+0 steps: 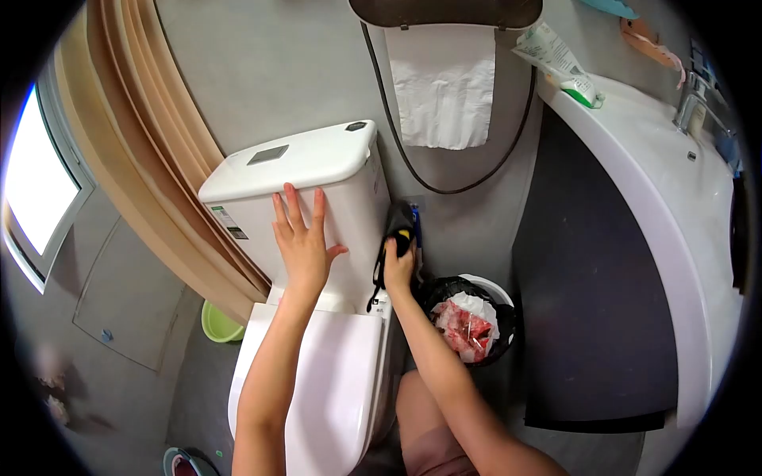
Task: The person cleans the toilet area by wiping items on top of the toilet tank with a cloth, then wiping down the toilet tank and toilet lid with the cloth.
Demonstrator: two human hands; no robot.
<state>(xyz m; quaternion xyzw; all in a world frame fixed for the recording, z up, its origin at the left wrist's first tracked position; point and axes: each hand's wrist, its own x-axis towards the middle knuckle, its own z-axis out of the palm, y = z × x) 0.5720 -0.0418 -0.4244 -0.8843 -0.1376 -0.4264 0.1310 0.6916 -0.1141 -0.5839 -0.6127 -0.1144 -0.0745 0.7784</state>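
Observation:
My left hand (303, 244) is spread with its fingers apart against the front of the white toilet tank (349, 214), fingertips just below the lid (317, 163). At the tank's right side, my right hand (398, 270) is closed around a dark, elongated object (399, 216) with a yellow mark and a thin black strap hanging down; its exact kind is unclear. A slim blue item (417, 226) shows behind it, partly hidden. Below both hands, the toilet's seat lid (337, 381) is down.
A bin with a black liner (432, 293) holds crumpled red-and-white waste on the right. Beyond it stands a curved white washbasin (635, 131) with a tube. A paper holder (448, 12) hangs above. Tan curtain (151, 135) and green basin (220, 323) are left.

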